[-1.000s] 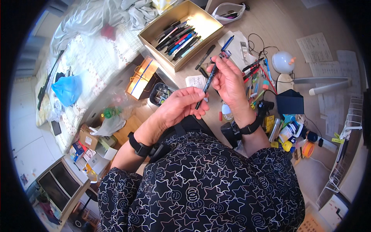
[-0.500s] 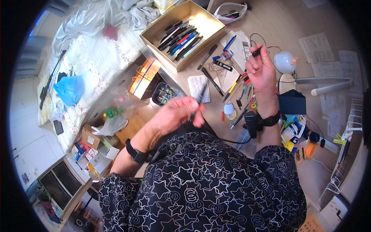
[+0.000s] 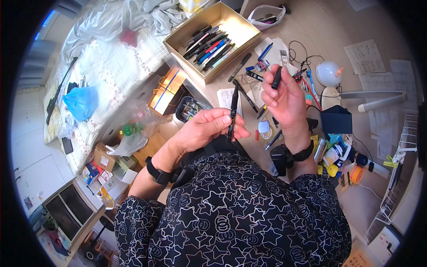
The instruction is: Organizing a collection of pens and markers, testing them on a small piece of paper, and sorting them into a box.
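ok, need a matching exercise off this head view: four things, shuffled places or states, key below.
1. black pen
2. short black cap
3. gold box
4. blue plastic bag

A. lying on the bed
B. gripped by the right hand
C. has pens inside
D. gripped by the left hand

Pairs: 1-D, 2-B, 3-C, 4-A

On my remote feed, a beige desk (image 3: 324,26) extends beyond and to the right of the left-hand fingers (image 3: 240,132). Left of them I observe a bed (image 3: 147,53) with pale patterned covers; farther left, blue-grey curtains (image 3: 33,58) and white panels (image 3: 26,155). I locate a dark-paned cabinet (image 3: 60,218) toward the lower left and a white wire rack (image 3: 405,147) far right. Bright light covers the bed.
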